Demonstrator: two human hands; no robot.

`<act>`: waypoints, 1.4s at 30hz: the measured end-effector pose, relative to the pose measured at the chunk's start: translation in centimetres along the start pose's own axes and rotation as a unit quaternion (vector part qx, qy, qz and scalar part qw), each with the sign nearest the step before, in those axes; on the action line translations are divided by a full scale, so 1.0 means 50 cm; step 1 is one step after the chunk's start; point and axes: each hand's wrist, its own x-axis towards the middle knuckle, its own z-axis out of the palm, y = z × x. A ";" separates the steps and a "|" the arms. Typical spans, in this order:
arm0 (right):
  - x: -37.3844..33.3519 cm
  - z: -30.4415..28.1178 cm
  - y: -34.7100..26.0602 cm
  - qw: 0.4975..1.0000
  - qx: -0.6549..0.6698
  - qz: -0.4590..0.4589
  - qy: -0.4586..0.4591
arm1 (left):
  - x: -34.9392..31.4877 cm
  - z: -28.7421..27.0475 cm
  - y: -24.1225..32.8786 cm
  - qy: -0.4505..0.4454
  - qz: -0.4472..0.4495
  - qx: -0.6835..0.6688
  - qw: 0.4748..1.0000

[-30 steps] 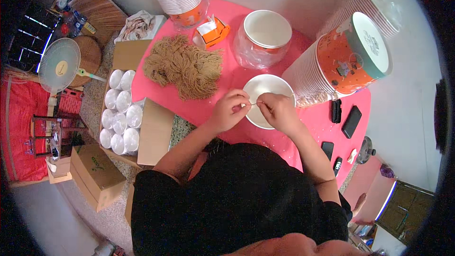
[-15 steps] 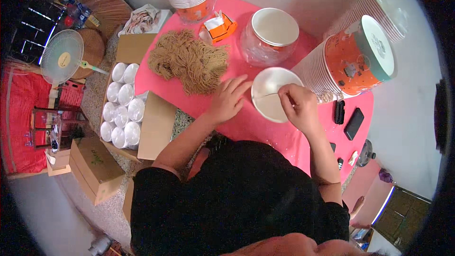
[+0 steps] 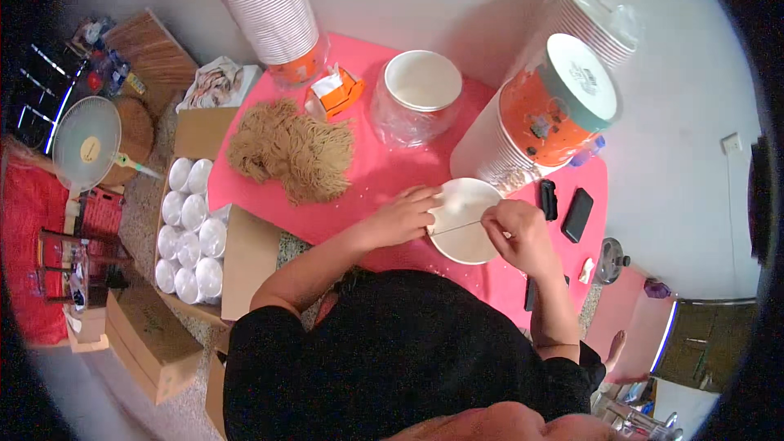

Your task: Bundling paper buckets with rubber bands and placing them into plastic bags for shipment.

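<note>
A white bowl point(image 3: 467, 251) stands on the pink-covered table in front of me. Over its opening, my right hand point(image 3: 520, 233) pinches a thin, dark, needle-like rod point(image 3: 459, 229) between thumb and fingers. The rod slants across the bowl toward the left rim. At that rim is my left hand point(image 3: 402, 216), fingers stretched out and their tips touching the bowl's edge. Something whitish lies inside the bowl, too indistinct to name. Just beyond the bowl leans a tall stack of orange-and-white paper buckets point(image 3: 545, 118), with small pale bead-like bits point(image 3: 520, 177) at its foot.
Bundled brown yarn point(image 3: 298, 151) lies at left, near an orange tissue pack point(image 3: 335, 91). Behind stand a plastic-wrapped white tub point(image 3: 422, 82) and another bucket stack point(image 3: 273, 16). A black phone point(image 3: 577, 215) lies at right. A carton of wrapped white cups point(image 3: 189, 249) stands left of the table.
My left hand has come in to the bowl's rim, its fingers closer together. The rod now shows clearly, stretched across the bowl from my right hand. The whole view has shifted.
</note>
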 end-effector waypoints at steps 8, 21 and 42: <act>-0.090 -0.073 -0.028 0.997 -0.063 0.030 -0.035 | 0.000 -0.152 0.044 0.154 -0.214 -0.408 0.874; 0.006 -0.266 -0.102 0.923 0.010 0.107 0.371 | 0.210 -0.320 0.085 0.284 0.131 -0.180 0.933; 0.109 -0.242 0.063 0.900 0.017 0.342 0.270 | 0.360 -0.134 -0.091 0.240 -0.055 -0.218 0.944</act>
